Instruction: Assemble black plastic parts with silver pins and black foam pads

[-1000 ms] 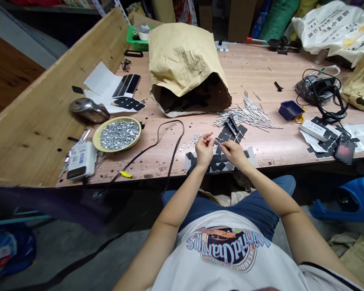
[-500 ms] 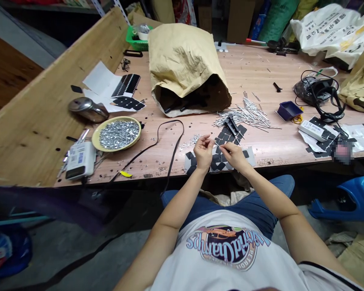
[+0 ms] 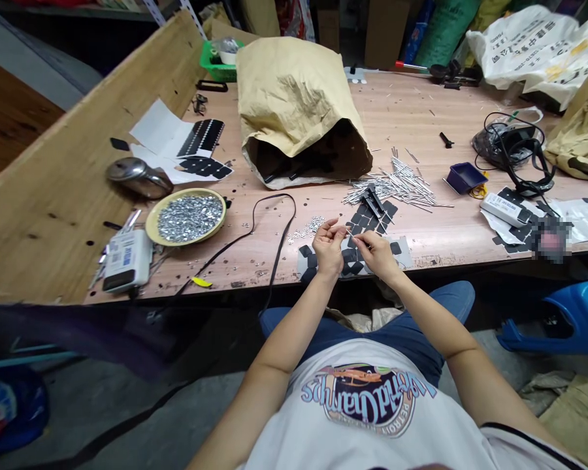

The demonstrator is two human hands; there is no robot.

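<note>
One thin rod point(image 3: 349, 232) is pinched between the nearly closed fingertips of the left hand point(image 3: 329, 251) and right hand point(image 3: 378, 254), above black patches point(image 3: 356, 268) on the table point(image 3: 402, 121). The shirt point(image 3: 367, 408) reads "World Champs"; a white bag point(image 3: 526, 52) bears Chinese characters.

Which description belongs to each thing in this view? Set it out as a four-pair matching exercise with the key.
Things
1. Bowl
2. Paper bag
3. Rod pile
4. Right hand

Descriptions
A. pinching a thin rod
B. loose on the table, left of a small dark box
C. full of small silvery pieces
D. lying down, open end facing the camera

Pairs: 1-C, 2-D, 3-B, 4-A
</note>
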